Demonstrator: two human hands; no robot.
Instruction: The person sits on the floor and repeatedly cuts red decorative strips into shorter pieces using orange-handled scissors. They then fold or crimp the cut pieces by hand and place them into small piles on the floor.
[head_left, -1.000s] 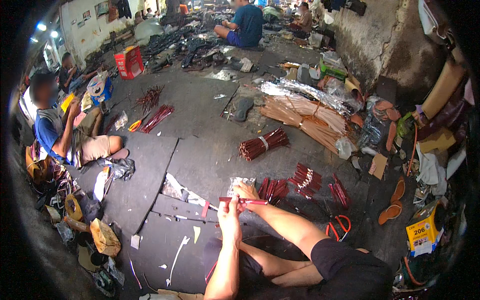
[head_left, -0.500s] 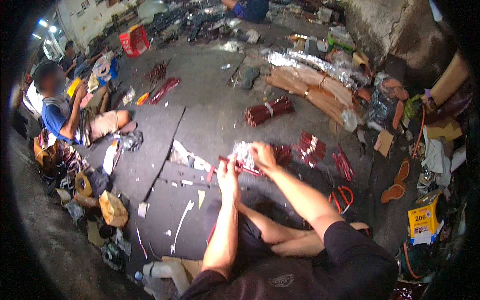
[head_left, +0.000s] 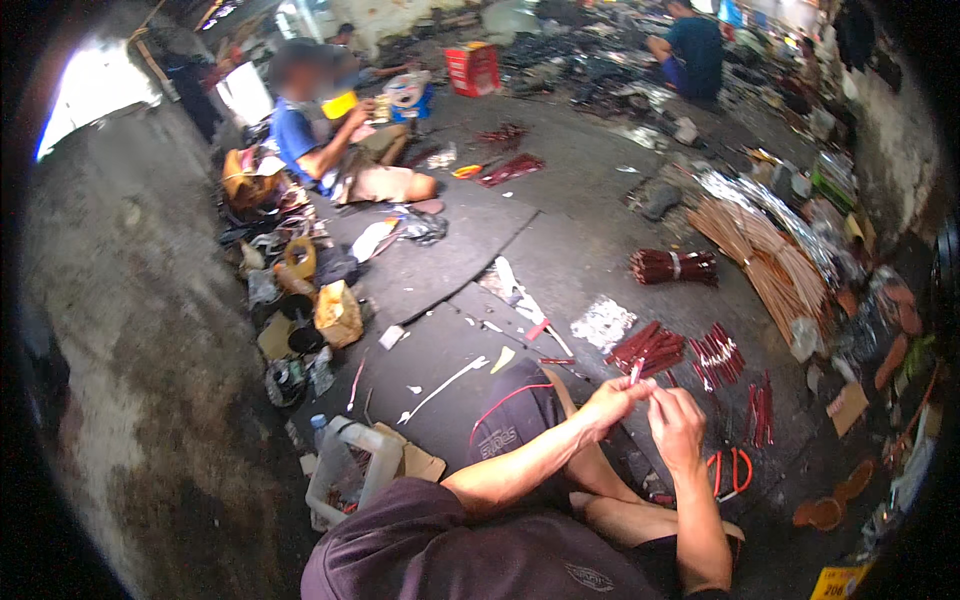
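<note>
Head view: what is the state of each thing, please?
Left hand, pinching a small piece
Right hand, fingers curled, grip unclear
Red bundle, tied
Red strips, loose
Brown strips, lying together
Red scissors, on the floor, blades unclear
Plastic box, uncovered
Red box, upright
Sandals, lying on the floor

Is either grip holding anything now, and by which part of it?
The left grip pinches a small shiny piece below its exposed upper end; the rest is hidden. Whether the right grip, close beside it, holds anything cannot be told.

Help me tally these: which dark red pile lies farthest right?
The narrow pile, right of the right hand; the other, wider dark red piles all lie farther left.
</note>
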